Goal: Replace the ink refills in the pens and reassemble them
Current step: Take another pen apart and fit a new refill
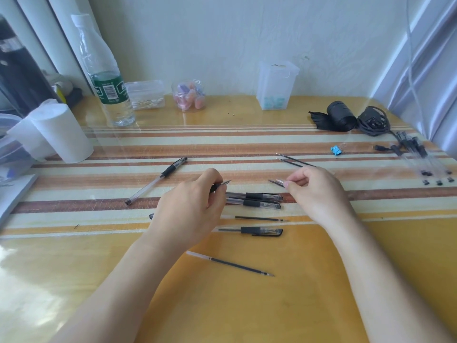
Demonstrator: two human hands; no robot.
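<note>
My left hand (pixel 190 206) grips an uncapped pen (pixel 220 185) near its black grip, tip pointing right. My right hand (pixel 314 189) pinches a clear pen cap (pixel 277 182) a short way to the right of that tip. Just below the hands lie two capped pens (pixel 257 200) side by side, and a third capped pen (pixel 249 230) lies nearer me. A loose refill (pixel 259 218) rests between them and another refill (pixel 232 264) lies close to me. Two more refills (pixel 295 160) lie behind my right hand. One capped pen (pixel 158 179) lies at the left.
A water bottle (pixel 108 78), white rolls (pixel 61 134) and plastic containers (pixel 189 95) stand at the back and left. Black tape and a cable (pixel 356 118), a blue binder clip (pixel 335 150) and a bundle of clear pens (pixel 420 157) sit at the right.
</note>
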